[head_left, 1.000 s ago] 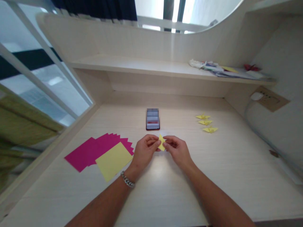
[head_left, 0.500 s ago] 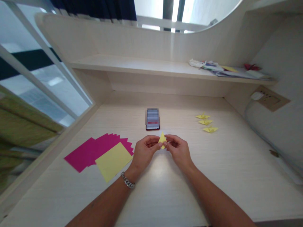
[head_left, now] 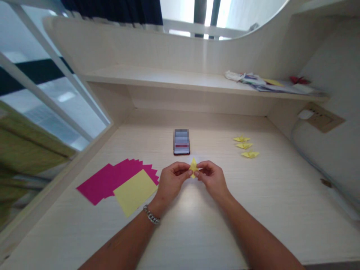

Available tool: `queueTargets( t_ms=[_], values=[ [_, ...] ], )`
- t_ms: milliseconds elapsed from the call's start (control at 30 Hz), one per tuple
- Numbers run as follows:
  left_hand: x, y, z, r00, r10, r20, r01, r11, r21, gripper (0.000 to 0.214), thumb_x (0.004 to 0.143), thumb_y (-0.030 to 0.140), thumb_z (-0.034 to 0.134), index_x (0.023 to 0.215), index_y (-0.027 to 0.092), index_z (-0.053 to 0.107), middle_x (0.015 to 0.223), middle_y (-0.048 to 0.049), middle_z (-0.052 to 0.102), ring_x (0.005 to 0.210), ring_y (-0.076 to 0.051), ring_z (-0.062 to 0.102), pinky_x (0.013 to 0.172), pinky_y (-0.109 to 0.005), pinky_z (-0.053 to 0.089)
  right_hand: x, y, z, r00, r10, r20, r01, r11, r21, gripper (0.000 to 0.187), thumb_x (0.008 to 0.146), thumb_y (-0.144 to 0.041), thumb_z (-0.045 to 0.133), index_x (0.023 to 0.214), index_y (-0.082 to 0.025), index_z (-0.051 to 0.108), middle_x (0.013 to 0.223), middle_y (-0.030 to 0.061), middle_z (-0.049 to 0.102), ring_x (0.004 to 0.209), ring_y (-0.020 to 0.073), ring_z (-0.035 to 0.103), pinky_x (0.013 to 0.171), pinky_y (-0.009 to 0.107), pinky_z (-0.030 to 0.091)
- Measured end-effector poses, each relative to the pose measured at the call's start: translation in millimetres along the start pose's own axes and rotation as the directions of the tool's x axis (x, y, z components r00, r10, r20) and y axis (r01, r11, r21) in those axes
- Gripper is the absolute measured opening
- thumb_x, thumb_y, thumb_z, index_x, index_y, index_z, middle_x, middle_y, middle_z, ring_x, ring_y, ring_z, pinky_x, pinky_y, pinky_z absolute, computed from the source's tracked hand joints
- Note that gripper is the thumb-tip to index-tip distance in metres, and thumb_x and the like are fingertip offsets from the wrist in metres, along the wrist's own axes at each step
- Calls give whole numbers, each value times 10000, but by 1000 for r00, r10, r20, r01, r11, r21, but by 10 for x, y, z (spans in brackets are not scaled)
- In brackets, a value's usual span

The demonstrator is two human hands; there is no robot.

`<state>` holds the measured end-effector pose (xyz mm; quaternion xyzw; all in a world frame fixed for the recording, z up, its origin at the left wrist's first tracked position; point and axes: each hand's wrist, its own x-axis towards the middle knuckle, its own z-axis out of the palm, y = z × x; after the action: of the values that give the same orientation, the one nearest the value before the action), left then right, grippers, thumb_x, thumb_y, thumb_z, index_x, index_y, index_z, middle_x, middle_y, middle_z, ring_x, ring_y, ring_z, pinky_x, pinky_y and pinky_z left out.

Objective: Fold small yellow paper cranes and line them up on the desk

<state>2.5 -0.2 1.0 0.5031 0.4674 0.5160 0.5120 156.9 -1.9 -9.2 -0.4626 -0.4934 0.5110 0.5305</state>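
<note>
A small yellow piece of folded origami paper [head_left: 194,165], pointed at its top, is pinched between both hands just above the desk. My left hand [head_left: 173,180] grips its left side between thumb and fingers. From the right, my right hand [head_left: 210,177] pinches the other side in the same way. Part of the paper is hidden behind the thumbs. Three finished yellow paper cranes [head_left: 243,146] stand in a short column to the right. On the left, a yellow paper sheet [head_left: 135,193] lies over fanned magenta sheets [head_left: 98,184].
A phone [head_left: 181,142] lies beyond my hands with its screen lit and blurred. Papers and wrappers [head_left: 258,80] sit on the raised shelf [head_left: 168,78]. A white plug [head_left: 305,114] with a cable is in the wall socket at right.
The thumbs have shifted slightly on the folded paper, and its shape looks a little narrower in the middle. Both hands stay in nearly the same place.
</note>
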Motion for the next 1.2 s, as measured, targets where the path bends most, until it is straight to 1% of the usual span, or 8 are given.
queueTargets(
  t_ms=[200,433,567,633,700,900,1067,1200],
  values=[
    [-3,45,-17,1000,16,5,-16,998,60,136,648,222,751,759,162,698,751,-35,709,676,-158,647,680,-285,538,21,-72,-49,990,84,113,-89,995,43,223,591,-282,770,759,-180,666,730,23,674,650,147,601,641,295,501],
    [-32,65,-8,985,-55,166,59,998,-20,139,654,176,742,774,150,679,710,-35,701,633,-147,646,634,-274,535,5,-186,-64,982,117,152,-131,987,90,229,568,-290,786,744,-164,711,688,21,686,618,141,609,651,303,506],
    [-35,82,-9,991,-44,128,40,999,31,77,669,163,721,740,155,691,658,-29,692,602,-148,640,627,-278,532,-7,-188,-84,965,164,206,-196,970,145,237,674,-361,719,770,-144,721,721,52,694,669,159,633,688,324,513],
    [-36,94,-10,991,-35,128,29,998,53,84,665,148,713,748,162,701,685,-29,702,624,-152,650,654,-282,537,-3,-166,-88,966,188,179,-214,967,136,249,696,-380,697,748,-137,717,708,58,688,656,158,629,676,323,514],
    [-41,107,-11,988,-40,146,33,998,49,95,666,133,697,757,161,704,717,-32,708,659,-158,661,682,-287,542,7,-143,-86,974,192,122,-205,973,106,218,636,-342,742,721,-145,704,675,39,678,615,147,615,648,314,512],
    [-41,53,-5,988,-57,143,74,991,-114,114,696,147,672,779,157,595,699,8,660,640,-134,646,639,-269,548,34,-92,-55,985,162,53,-167,979,118,223,518,-202,786,659,-160,619,616,-20,633,563,110,576,594,254,477],
    [-23,-32,14,995,-40,91,46,997,-66,241,689,168,715,829,172,519,684,28,655,631,-112,640,591,-206,511,19,-32,4,986,163,33,-166,975,148,260,523,-198,782,655,-170,560,595,-35,599,542,99,543,553,230,439],
    [-36,15,27,998,-39,53,41,998,-36,277,690,166,719,857,181,498,653,32,666,615,-114,650,570,-191,499,8,-22,37,983,180,19,-180,964,196,293,533,-241,793,666,-175,540,584,-46,569,519,87,510,524,216,408]
  ],
)
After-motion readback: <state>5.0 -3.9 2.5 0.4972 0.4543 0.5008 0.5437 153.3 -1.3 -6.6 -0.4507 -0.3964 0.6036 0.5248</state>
